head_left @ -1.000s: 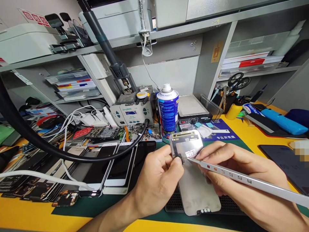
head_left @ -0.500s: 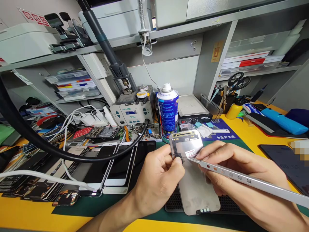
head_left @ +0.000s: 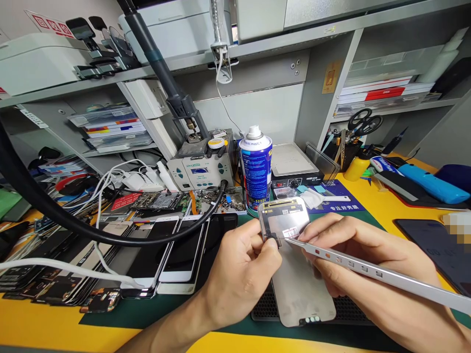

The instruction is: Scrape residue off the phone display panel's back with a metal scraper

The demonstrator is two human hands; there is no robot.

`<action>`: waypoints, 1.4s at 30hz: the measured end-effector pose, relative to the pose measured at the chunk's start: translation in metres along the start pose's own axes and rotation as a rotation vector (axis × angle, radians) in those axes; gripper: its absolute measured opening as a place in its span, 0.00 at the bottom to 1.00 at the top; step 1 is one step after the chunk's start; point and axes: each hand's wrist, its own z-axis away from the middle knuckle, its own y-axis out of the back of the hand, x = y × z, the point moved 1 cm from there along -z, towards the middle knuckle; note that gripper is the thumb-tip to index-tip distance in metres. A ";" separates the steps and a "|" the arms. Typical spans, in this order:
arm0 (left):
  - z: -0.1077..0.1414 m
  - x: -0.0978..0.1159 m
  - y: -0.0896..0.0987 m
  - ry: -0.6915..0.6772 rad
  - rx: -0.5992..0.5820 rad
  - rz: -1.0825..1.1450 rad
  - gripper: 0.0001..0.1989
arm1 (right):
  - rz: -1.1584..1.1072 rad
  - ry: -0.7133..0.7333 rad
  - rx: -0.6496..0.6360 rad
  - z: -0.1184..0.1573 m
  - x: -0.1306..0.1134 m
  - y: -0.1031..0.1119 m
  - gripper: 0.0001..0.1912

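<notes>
A grey metal-backed phone screen panel point(head_left: 301, 289) slants over a black perforated mat point(head_left: 263, 306). Its top end has a dark flex part and a small white label with red print. My left hand point(head_left: 245, 272) pinches the panel's upper left edge, thumb on the dark flex part. In my right hand point(head_left: 368, 260) is a long silver metal tool point(head_left: 401, 280) with a row of holes, its thin tip touching or just above the panel beside the label. The right-hand fingers also rest by the panel's right edge.
A blue spray can point(head_left: 255, 169) stands just behind the panel. Left are several phones point(head_left: 182, 252) and a black hose point(head_left: 147, 241) arching over them. A hot-air station point(head_left: 202, 171) stands behind; a dark phone point(head_left: 434, 250) lies at right.
</notes>
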 end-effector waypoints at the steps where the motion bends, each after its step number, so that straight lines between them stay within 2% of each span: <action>1: 0.000 0.000 0.000 -0.003 0.000 0.003 0.08 | -0.003 -0.003 0.000 0.000 0.000 0.000 0.05; 16: -0.001 0.002 0.000 -0.003 0.001 0.032 0.08 | 0.008 0.024 -0.014 -0.001 -0.001 0.001 0.06; 29: 0.000 0.001 -0.001 0.006 0.010 0.019 0.09 | 0.009 -0.010 -0.047 0.000 -0.002 0.002 0.07; 42: 0.000 0.001 0.000 0.015 0.000 -0.007 0.10 | -0.005 -0.002 -0.029 0.000 -0.001 0.001 0.07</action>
